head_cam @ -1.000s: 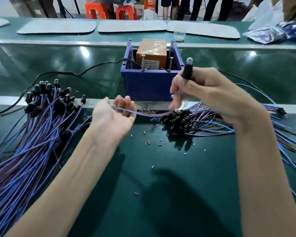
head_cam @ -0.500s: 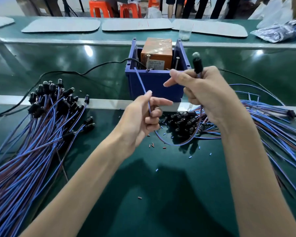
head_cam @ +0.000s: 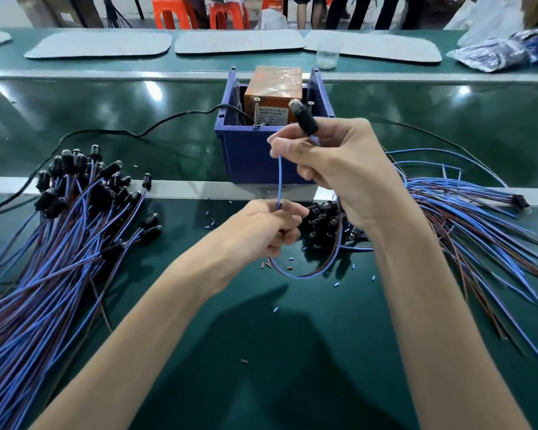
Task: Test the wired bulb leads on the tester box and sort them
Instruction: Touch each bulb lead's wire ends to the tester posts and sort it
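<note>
one bulb lead held in both hands in front of the tester box

right hand is raised in front of the blue bin, fingers curled round the black socket of one lead. socket sticks up out of the fist, tilted left, clear bulb tip on top. right thumb and forefinger also pinch the blue wire near its end. left hand is lower, just above the green mat, thumb and curled fingers pinching the same blue wire. wire runs straight up between the two hands, the rest hangs in a loop under the right wrist. orange tester box sits inside the bin, two screw posts at its front. bulb tip overlaps the box near the right post, contact cannot tell. big pile of leads on the left, second pile fanned out on the right, cluster of sockets under the right hand. insulation bits scattered on the mat. black cable runs into the bin.
</note>
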Available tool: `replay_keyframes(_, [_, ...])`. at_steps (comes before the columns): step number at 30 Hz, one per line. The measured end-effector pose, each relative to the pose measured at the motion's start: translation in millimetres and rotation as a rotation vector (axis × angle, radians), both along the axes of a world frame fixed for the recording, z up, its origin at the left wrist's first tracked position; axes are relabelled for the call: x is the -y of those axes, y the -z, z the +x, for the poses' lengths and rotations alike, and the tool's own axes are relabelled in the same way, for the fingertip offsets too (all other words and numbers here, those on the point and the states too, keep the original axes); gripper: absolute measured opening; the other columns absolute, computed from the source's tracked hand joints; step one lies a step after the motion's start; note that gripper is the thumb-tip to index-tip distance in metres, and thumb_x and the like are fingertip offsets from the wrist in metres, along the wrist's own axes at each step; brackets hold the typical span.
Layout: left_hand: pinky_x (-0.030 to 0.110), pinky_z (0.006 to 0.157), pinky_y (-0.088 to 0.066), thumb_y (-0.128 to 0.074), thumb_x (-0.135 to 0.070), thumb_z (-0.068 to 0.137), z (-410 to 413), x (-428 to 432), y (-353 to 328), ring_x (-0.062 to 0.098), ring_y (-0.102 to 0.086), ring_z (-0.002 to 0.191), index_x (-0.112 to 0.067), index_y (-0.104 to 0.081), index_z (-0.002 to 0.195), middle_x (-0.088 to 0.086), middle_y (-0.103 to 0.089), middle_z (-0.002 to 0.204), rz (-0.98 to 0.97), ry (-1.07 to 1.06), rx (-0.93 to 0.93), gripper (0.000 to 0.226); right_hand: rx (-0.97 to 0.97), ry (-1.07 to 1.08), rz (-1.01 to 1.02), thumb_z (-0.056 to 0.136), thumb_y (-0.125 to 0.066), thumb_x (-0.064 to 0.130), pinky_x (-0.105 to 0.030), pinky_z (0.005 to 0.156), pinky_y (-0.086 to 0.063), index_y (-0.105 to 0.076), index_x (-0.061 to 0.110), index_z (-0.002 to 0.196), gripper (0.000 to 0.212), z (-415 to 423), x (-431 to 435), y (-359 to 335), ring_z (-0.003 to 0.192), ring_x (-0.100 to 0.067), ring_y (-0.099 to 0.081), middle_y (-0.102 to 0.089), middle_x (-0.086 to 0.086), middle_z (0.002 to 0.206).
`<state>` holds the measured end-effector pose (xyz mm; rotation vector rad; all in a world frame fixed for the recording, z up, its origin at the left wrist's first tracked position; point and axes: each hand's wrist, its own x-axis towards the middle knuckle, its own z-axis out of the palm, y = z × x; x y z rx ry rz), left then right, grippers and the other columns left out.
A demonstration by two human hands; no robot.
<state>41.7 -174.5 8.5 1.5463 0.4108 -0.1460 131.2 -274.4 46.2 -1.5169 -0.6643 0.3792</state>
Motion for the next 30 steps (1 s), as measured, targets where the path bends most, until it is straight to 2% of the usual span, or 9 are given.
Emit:
replay_keyframes(5, [0.014,0.04,-0.022,-0.038,-0.004,0.097,3.7,1.0,-4.6,0.005,-0.024,0.039,-0.009,-0.059,0.098,-0.005,-0.049,0.048,-0.095,-0.076,0.056,0.022,0.026,0.042,0.006,0.083,-0.069,0.004,-0.007,0.045,-0.035,-0.067,0.011,0.072,0.013,0.9,0.4,-3.0,0.045,-0.001,-0.048,-0.067,0.0,0.066])
replay_keyframes(8, [0.013,0.043,-0.024,-0.035,-0.002,0.098,2.4,-3.4,-9.0,0.003,-0.029,0.043,-0.009,-0.058,0.1,-0.004,-0.055,0.052,-0.137,-0.156,0.156,0.024,0.023,0.056,0.022,0.084,-0.069,0.002,-0.005,0.043,-0.035,-0.065,0.011,0.072,0.015,5.5,9.6,-5.5,0.046,0.001,-0.052,-0.068,-0.001,0.066])
replay_keyframes(14, [0.016,0.054,-0.032,-0.033,-0.005,0.103,-4.4,-2.4,-9.2,0.006,-0.036,0.058,-0.019,-0.054,0.101,-0.009,-0.069,0.067,0.042,-0.048,0.218,0.025,0.054,-0.028,-0.084,0.081,-0.072,0.006,-0.005,0.044,-0.034,-0.067,0.011,0.075,0.009,8.6,18.1,-5.7,0.046,-0.001,-0.052,-0.064,0.003,0.061])
replay_keyframes(17, [0.016,0.054,-0.031,-0.034,-0.004,0.102,-4.8,-0.6,-4.4,0.005,-0.035,0.055,-0.014,-0.053,0.108,-0.01,-0.067,0.065,0.054,-0.012,0.199,0.022,0.05,-0.149,-0.118,0.082,-0.07,0.002,-0.004,0.045,-0.035,-0.067,0.006,0.079,0.006,4.6,15.5,-4.4,0.042,0.0,-0.05,-0.059,0.009,0.05])
replay_keyframes(19, [0.012,0.051,-0.033,-0.037,-0.007,0.102,-4.3,-1.8,-2.6,0.002,-0.035,0.049,-0.016,-0.054,0.097,-0.011,-0.063,0.063,0.078,-0.017,0.179,0.02,0.06,-0.2,-0.156,0.082,-0.07,0.001,-0.008,0.049,-0.04,-0.067,0.005,0.078,0.007,3.4,12.8,-3.3,0.044,-0.001,-0.052,-0.059,0.008,0.05])
replay_keyframes(22, [0.013,0.047,-0.032,-0.05,-0.002,0.091,1.4,-5.9,-0.7,0.001,-0.035,0.044,-0.019,-0.052,0.078,-0.001,-0.052,0.069,0.124,-0.025,0.144,0.022,0.114,-0.207,-0.234,0.082,-0.071,0.002,-0.011,0.056,-0.044,-0.068,0.006,0.078,0.007,3.9,9.1,-1.7,0.049,-0.004,-0.054,-0.06,0.008,0.052])
replay_keyframes(24, [0.013,0.045,-0.03,-0.058,-0.008,0.072,6.8,-5.7,-0.5,0.002,-0.035,0.044,-0.023,-0.048,0.074,-0.007,-0.045,0.062,0.132,0.0,0.121,0.018,0.136,-0.197,-0.268,0.081,-0.072,0.003,-0.012,0.057,-0.044,-0.068,0.007,0.077,0.007,4.4,8.5,-0.4,0.05,-0.005,-0.055,-0.062,0.008,0.052])
replay_keyframes(26, [0.015,0.046,-0.03,-0.054,-0.015,0.062,12.1,-3.1,-1.3,0.002,-0.036,0.045,-0.027,-0.047,0.074,-0.011,-0.042,0.057,0.152,0.024,0.102,0.019,0.177,-0.152,-0.307,0.08,-0.073,0.004,-0.013,0.06,-0.044,-0.068,0.011,0.075,0.01,6.0,9.0,2.0,0.052,-0.006,-0.057,-0.063,0.007,0.055])
replay_keyframes(30, [0.017,0.047,-0.03,-0.058,-0.014,0.066,23.2,-3.0,-3.5,0.006,-0.036,0.051,-0.026,-0.05,0.081,-0.009,-0.045,0.061,0.198,0.077,0.089,0.021,0.239,-0.029,-0.374,0.079,-0.074,0.007,-0.02,0.064,-0.046,-0.07,0.016,0.072,0.012,10.4,9.0,5.9,0.054,-0.007,-0.062,-0.069,0.0,0.062])
